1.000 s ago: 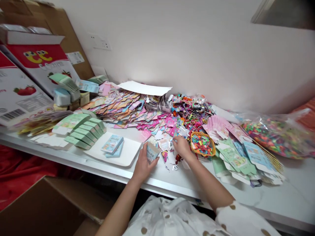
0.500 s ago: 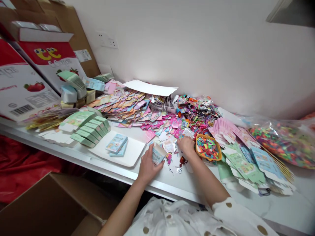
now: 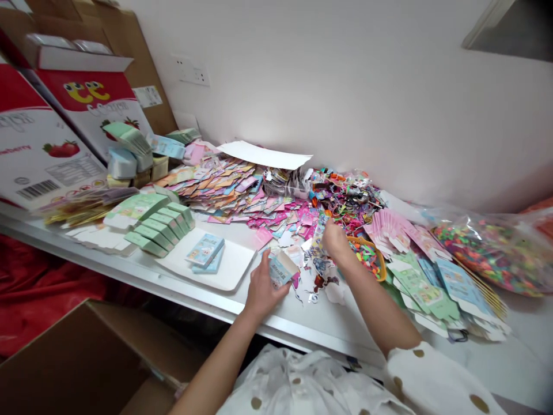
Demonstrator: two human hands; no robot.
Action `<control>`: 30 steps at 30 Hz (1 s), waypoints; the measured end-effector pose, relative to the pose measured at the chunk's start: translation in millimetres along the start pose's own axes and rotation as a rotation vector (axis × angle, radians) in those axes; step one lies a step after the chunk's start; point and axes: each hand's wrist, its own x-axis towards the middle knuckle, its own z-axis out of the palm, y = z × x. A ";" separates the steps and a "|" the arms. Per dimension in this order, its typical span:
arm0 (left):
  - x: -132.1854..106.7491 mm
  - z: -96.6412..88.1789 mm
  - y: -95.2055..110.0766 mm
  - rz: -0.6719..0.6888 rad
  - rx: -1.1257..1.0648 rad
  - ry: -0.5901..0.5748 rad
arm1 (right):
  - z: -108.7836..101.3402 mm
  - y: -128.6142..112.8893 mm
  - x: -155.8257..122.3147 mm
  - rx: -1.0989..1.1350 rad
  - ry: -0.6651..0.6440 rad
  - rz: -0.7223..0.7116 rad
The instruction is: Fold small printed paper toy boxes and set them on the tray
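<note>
My left hand (image 3: 262,285) grips a small blue-and-white printed box (image 3: 281,269) near the table's front edge. My right hand (image 3: 335,239) pinches a long, shiny sticker strip (image 3: 320,245) and holds it upright above a loose scatter of foil stickers (image 3: 314,276). An orange basket of colourful small pieces (image 3: 367,257) sits just beyond my right wrist, partly hidden by it. A white board (image 3: 216,268) lies to the left of my left hand, holding blue printed cards (image 3: 205,252).
Green folded cartons (image 3: 155,229) stand left of the board. Heaps of colourful cards (image 3: 216,185) and packets cover the table's back. A plastic bag of beads (image 3: 488,253) lies right. Printed cartons (image 3: 43,138) stand at the left; an open cardboard box (image 3: 95,351) sits below.
My right hand has risen from the table with the shiny strip and moved slightly toward the basket. The box in my left hand has tilted a little.
</note>
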 end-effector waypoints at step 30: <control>-5.1 25.2 7.9 0.123 0.260 0.127 | 71.4 -8.5 -119.1 0.557 0.471 -0.444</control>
